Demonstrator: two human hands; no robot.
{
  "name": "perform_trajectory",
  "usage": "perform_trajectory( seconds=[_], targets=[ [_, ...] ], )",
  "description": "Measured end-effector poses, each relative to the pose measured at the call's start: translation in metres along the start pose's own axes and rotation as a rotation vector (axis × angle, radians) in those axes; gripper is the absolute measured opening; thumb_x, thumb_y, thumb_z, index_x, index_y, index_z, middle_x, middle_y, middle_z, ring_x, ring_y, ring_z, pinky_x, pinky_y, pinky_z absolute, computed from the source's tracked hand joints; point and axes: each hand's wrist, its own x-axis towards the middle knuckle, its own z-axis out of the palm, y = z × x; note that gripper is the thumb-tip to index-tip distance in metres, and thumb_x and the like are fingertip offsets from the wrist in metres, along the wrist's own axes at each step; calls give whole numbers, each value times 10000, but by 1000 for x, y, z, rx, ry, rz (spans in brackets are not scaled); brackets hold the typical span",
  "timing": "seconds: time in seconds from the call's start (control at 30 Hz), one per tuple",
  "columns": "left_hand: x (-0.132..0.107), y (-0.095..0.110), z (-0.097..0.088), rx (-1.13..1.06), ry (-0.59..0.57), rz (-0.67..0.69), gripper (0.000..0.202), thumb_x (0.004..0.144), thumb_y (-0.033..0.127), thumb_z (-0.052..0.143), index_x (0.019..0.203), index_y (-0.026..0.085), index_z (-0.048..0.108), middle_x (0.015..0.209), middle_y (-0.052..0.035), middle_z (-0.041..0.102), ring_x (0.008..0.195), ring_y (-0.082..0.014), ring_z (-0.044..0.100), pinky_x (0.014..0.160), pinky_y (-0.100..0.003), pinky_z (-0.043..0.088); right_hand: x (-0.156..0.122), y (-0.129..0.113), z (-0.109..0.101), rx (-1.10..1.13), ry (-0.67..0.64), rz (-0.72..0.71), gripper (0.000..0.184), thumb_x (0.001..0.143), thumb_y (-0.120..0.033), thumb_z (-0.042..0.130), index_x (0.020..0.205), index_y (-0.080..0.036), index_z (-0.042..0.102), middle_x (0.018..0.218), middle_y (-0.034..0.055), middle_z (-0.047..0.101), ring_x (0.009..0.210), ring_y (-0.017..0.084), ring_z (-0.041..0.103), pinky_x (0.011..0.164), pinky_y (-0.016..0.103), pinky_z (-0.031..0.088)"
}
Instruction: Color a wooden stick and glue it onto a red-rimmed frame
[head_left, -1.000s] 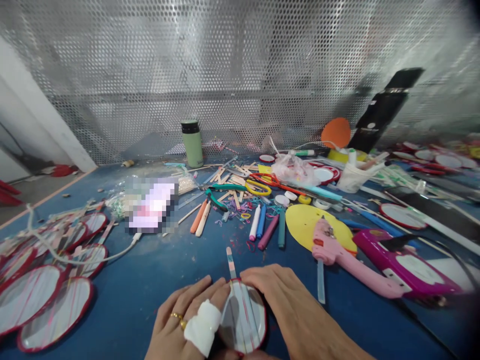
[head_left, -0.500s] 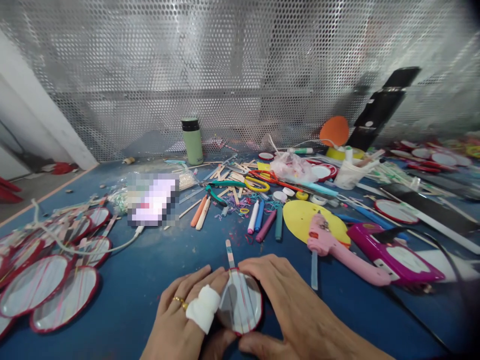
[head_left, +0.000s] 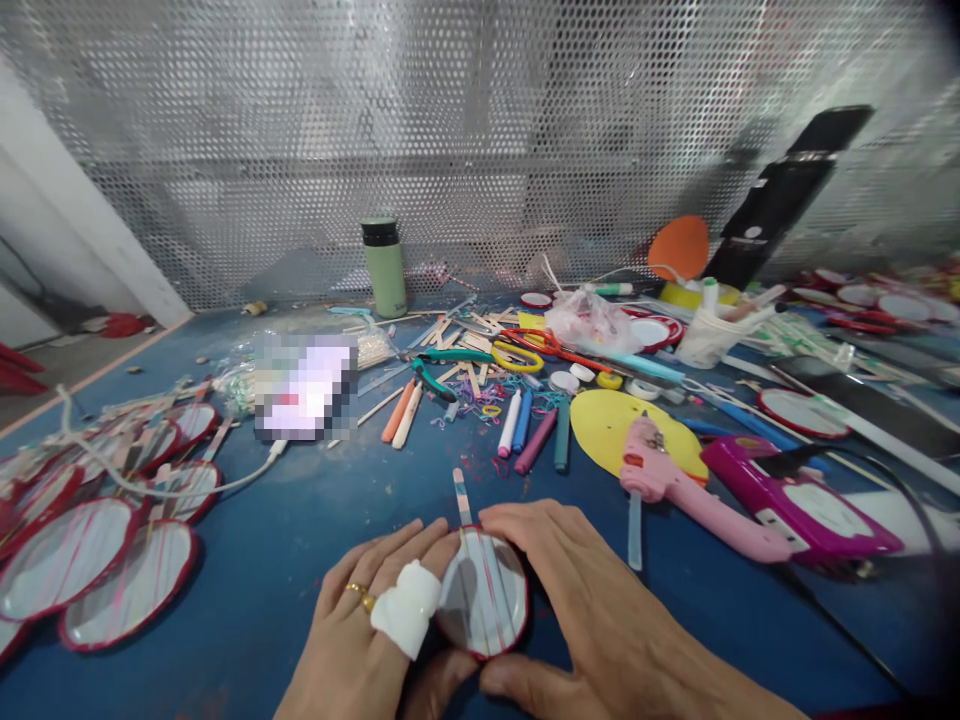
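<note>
Between my hands lies a small round red-rimmed disc (head_left: 487,600) with pale striped paper inside and a flat patterned stick pointing away from me. My left hand (head_left: 375,620), with a white wrapping on one finger and gold rings, grips the left edge. On the right edge my right hand (head_left: 570,600) curls its fingers and thumb around the rim. Both thumbs are at the near edge. At the left are several larger red-rimmed discs (head_left: 131,585), some with sticks. To the right a pink hot glue gun (head_left: 675,495) rests on a yellow round sheet (head_left: 600,425).
Markers (head_left: 510,425), pliers (head_left: 435,380), yellow-handled scissors (head_left: 517,357) and loose wooden sticks are spread ahead. A phone (head_left: 311,385) with a white cable lies left. A green flask (head_left: 385,270) stands by the perforated metal screen (head_left: 450,130). A magenta device (head_left: 802,500) is right.
The whole view has shifted slightly, with the table's things appearing a little higher. Both hands keep their hold on the disc, which has hardly moved.
</note>
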Motion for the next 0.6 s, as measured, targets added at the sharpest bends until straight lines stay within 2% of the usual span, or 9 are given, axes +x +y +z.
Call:
perform_trajectory(
  seconds=[0.1,0.23,0.33,0.4,0.47,0.6],
  targets=[
    [0,5,-3,-22,19,-43,605,928,509,605,1474,310,437,1342,-77,676,1181,-257,669,961,-378,556,-1,4,4,-39,15,-34,596,876,-514,706,1317,-156,528,1267,130,655,1145,245,623,988,361,520],
    [0,15,-12,-75,65,-194,552,932,534,574,1431,310,492,1374,-76,652,1208,-272,653,985,-390,558,-6,6,4,-137,48,-76,654,907,-563,637,1376,-131,492,1311,160,643,1209,257,618,1001,359,537],
    [-3,20,-16,-111,115,-312,455,951,467,554,1375,303,537,1366,-79,651,1215,-273,651,970,-388,573,-15,4,-4,-207,92,-82,617,935,-558,594,1410,-178,491,1345,144,636,1240,260,615,1013,362,545],
    [-6,19,-17,-135,161,-342,394,971,405,532,1347,289,544,1353,-87,655,1209,-256,657,943,-364,588,-22,5,-13,-228,139,-95,555,947,-542,582,1405,-236,520,1334,110,651,1208,263,641,1000,363,559],
    [-8,15,-16,-146,181,-305,357,972,360,542,1320,282,557,1307,-85,682,1171,-240,681,907,-334,604,-29,7,-20,-234,191,-116,492,951,-517,577,1380,-278,562,1285,81,682,1151,270,673,969,367,578],
    [-6,7,-15,-121,117,-116,357,925,329,632,1279,299,603,1230,-57,727,1073,-224,722,859,-304,618,-41,9,-24,-235,210,-132,407,947,-500,576,1299,-307,641,1145,55,740,1047,271,712,910,364,606]
  ],
)
